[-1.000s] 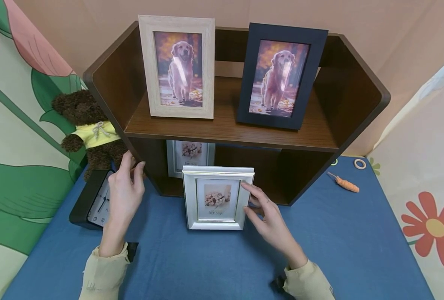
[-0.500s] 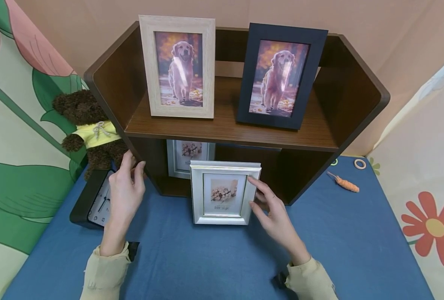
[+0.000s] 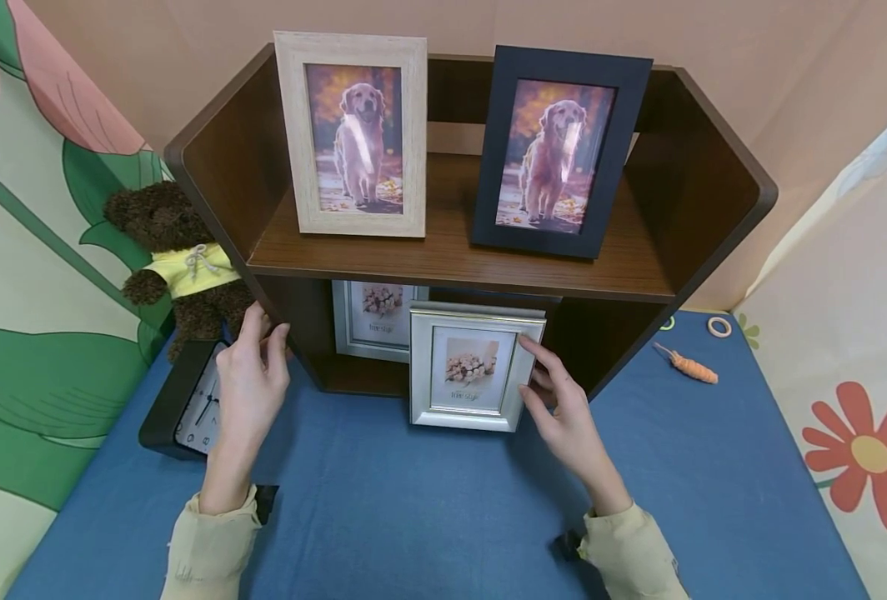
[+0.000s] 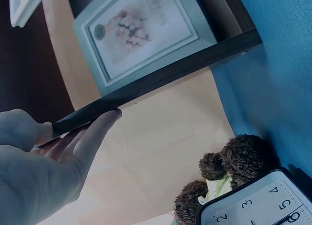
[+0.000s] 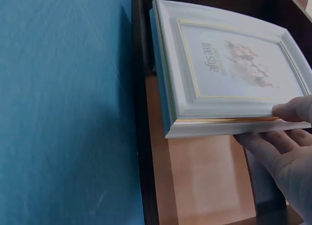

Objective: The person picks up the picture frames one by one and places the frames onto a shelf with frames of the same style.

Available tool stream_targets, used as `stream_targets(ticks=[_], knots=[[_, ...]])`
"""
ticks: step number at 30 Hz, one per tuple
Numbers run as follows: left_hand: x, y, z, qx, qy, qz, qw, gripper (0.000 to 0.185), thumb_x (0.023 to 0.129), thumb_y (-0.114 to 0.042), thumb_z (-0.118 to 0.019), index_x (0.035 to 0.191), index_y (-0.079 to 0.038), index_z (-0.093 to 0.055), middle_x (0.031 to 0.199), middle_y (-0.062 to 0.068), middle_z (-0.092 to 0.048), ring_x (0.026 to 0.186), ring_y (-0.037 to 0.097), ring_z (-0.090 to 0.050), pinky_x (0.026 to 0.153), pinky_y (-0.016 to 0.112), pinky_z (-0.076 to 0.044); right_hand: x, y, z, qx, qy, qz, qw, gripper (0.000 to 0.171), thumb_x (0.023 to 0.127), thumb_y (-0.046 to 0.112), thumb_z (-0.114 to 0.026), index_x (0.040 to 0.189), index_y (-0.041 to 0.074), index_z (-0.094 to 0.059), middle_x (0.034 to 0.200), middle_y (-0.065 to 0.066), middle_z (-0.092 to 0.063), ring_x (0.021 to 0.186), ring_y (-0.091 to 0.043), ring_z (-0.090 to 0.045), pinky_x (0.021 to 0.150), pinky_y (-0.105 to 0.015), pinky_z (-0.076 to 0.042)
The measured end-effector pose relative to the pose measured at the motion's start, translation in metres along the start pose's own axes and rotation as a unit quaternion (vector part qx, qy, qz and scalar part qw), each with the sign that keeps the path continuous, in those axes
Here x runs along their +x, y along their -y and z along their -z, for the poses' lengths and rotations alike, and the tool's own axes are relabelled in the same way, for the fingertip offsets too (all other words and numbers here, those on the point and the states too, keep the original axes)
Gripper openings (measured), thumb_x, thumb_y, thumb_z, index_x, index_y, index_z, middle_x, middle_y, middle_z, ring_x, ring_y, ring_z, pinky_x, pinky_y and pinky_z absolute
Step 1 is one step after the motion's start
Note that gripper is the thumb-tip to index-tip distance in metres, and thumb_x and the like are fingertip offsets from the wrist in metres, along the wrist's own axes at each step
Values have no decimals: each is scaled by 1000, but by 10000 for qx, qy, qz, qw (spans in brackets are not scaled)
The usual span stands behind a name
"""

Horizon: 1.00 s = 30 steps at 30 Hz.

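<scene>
A silver picture frame (image 3: 477, 367) (image 5: 219, 64) with a flower photo stands upright at the front of the lower opening of the dark wooden shelf (image 3: 458, 258). My right hand (image 3: 543, 379) (image 5: 287, 137) pinches its right edge, thumb on the front and fingers behind. A second silver frame (image 3: 372, 321) (image 4: 141, 32) stands inside the lower opening to its left, partly overlapped by it. My left hand (image 3: 252, 375) (image 4: 48, 157) rests with nearly straight fingers on the shelf's left side panel.
On the upper board stand a light wood frame (image 3: 353, 133) and a dark frame (image 3: 559, 150), both with dog photos. A brown teddy bear (image 3: 177, 258) and a black clock (image 3: 188, 400) sit left of the shelf. A small orange object (image 3: 687, 364) and a ring (image 3: 719, 327) lie on the blue cloth (image 3: 413, 500) to the right.
My right hand has carried the silver frame rightward and back, from the cloth in front of the shelf to the lower opening. The left hand has stayed on the side panel.
</scene>
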<state>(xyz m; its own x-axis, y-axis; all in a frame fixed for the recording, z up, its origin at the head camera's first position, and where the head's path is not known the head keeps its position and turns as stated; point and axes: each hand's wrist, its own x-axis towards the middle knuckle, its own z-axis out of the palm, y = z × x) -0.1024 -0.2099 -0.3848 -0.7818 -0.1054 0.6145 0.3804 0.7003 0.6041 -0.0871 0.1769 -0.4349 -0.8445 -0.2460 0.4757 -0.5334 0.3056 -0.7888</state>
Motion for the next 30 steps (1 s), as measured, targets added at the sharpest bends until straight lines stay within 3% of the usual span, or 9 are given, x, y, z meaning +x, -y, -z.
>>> stream_targets(ticks=[3,8,20,27,30], knots=[[0,0,0,-9,0,-9,10000,30,110,1,-56,140,7,-57,120,29,-73,69,43,-73,65,5,-39,2,-4,4,-40,-55,-38,10000,75,97,-23,-61,163,10,-43,166,-12,-42,136,-38,-56,95,-17,-50],[-1,0,0,-1,-4,-8,10000,32,110,2,-56,141,7,-57,121,29,-73,69,43,-73,67,4,-39,6,-11,11,-21,-132,-26,9999,74,100,-22,-58,164,10,-41,168,-11,-40,137,-41,-56,79,-21,-49],[-1,1,0,-51,57,76,9999,33,110,2,-55,143,7,-56,126,30,-71,73,45,-74,71,1,-39,19,-19,20,-252,-494,-64,9984,75,100,-24,-53,165,10,-39,171,-7,-36,138,-39,-55,66,-23,-43],[0,2,0,14,82,106,9999,32,110,2,-56,142,7,-56,126,31,-71,72,45,-74,70,0,-38,25,-22,20,-290,-579,-354,9973,74,103,-21,-50,166,16,-38,171,-6,-35,128,-36,-58,65,-27,-40],[0,3,0,39,85,98,9999,32,110,2,-56,142,8,-56,126,31,-71,71,43,-75,69,0,-38,27,-23,20,-335,-675,-541,9957,72,105,-18,-49,166,17,-38,172,-10,-32,121,-40,-62,60,-28,-38]])
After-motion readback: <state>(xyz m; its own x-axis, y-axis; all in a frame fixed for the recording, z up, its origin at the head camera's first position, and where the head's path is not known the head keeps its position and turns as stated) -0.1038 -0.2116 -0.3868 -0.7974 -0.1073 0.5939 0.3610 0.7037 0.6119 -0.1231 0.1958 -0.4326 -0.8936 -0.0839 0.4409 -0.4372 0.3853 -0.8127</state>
